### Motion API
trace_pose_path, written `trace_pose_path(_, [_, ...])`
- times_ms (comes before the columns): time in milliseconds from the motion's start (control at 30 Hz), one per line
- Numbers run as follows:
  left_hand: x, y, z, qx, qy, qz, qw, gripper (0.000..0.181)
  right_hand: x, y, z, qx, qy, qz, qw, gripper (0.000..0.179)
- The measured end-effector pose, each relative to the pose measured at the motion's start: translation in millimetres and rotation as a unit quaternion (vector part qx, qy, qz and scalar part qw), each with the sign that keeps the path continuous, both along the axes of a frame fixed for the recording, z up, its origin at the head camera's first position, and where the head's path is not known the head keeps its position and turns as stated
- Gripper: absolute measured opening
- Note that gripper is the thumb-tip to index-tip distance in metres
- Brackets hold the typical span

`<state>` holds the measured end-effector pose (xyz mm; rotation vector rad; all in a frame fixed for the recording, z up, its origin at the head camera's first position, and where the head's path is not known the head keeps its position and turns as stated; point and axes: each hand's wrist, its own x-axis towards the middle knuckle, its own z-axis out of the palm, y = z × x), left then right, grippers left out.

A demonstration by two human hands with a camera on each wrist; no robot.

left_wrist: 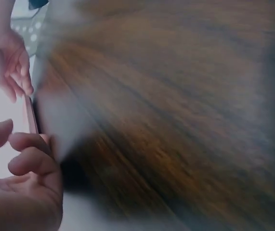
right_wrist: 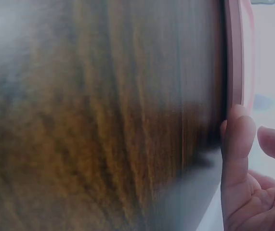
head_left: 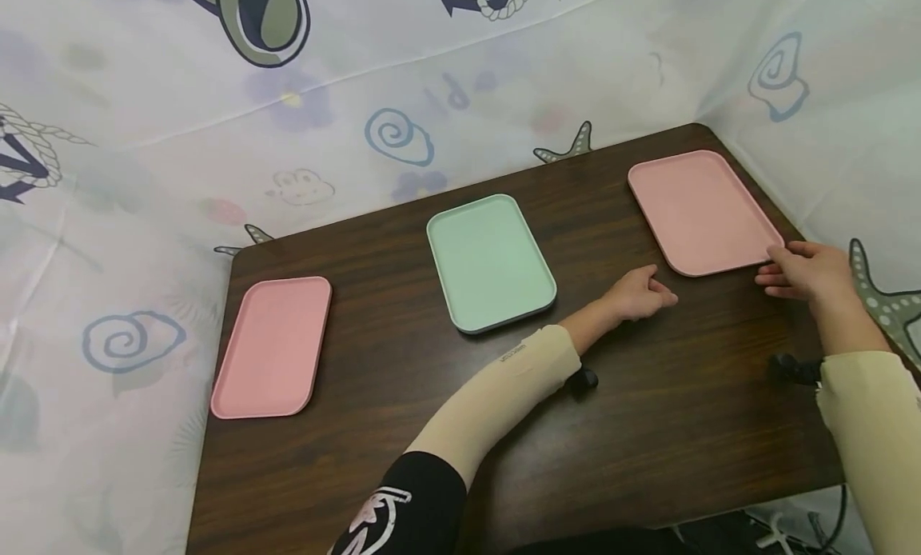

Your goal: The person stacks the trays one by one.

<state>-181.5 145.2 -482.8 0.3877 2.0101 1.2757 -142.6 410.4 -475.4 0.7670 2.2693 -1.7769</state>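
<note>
A pink rectangular tray lies at the right of the table. My right hand is at its near right corner; the fingertips touch the outer rim, and the thumb stands apart from them. My left hand is just off the near left corner, fingers loosely curled with nothing held. In the left wrist view, the left hand and the right hand are at the same tray edge.
A mint green tray, perhaps stacked, lies mid-table. Another pink tray lies at the left. The dark wooden table backs onto a printed cloth at its far side. A cable hangs beyond the front edge.
</note>
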Motion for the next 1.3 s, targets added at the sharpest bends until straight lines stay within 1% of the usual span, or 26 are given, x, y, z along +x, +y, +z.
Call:
trace_pose_path(67, [-4.4,2.5,-4.0,0.031,-0.037,0.010,0.9988,0.072,-2.2,1.8,-1.6,-0.002,-0.004,0.004,1.0000,0.083])
trace_pose_path(133, [-8.4,4.9,-7.5,0.054,-0.064,0.019,0.9963,0.073,-4.5,3.7,-2.6,-0.005,-0.005,0.009,0.9999,0.082])
trace_pose_path(200, [-12.0,7.6,-10.6,0.071,-0.079,0.029,0.9939,0.073,-6.7,5.6,-3.1,-0.007,-0.007,0.015,0.9998,0.080])
trace_pose_path(267, [-14.8,10.8,-13.0,0.082,-0.085,0.035,0.9924,0.072,-8.8,7.7,-2.8,-0.005,-0.011,0.017,0.9998,0.077])
trace_pose_path(400, [-19.4,17.3,-14.4,0.098,-0.086,0.047,0.9903,0.068,-13.3,11.6,-1.1,-0.002,-0.018,0.019,0.9997,0.073])
trace_pose_path(600, [-24.3,22.1,-10.6,0.104,-0.076,0.081,0.9884,0.058,-18.3,14.6,2.2,-0.001,-0.024,0.015,0.9996,0.072])
trace_pose_path(700, [-25.3,23.4,-10.5,0.105,-0.073,0.092,0.9875,0.056,-19.2,15.3,2.8,-0.002,-0.026,0.013,0.9996,0.071])
trace_pose_path(833, [-24.8,24.7,-12.2,0.104,-0.072,0.107,0.9862,0.055,-19.5,15.4,2.0,0.005,-0.027,0.015,0.9995,0.070])
trace_pose_path(1033, [-24.0,26.1,-16.2,0.107,-0.066,0.120,0.9848,0.052,-18.1,15.6,0.1,0.019,-0.025,0.014,0.9994,0.071])
trace_pose_path(1167, [-20.9,26.6,-17.7,0.104,-0.058,0.128,0.9846,0.048,-14.2,16.2,-2.6,0.018,-0.027,0.008,0.9994,0.071])
trace_pose_path(1300, [-16.5,29.7,-19.8,0.096,-0.044,0.150,0.9831,0.041,-10.1,16.7,-5.7,0.013,-0.023,-0.002,0.9996,0.071])
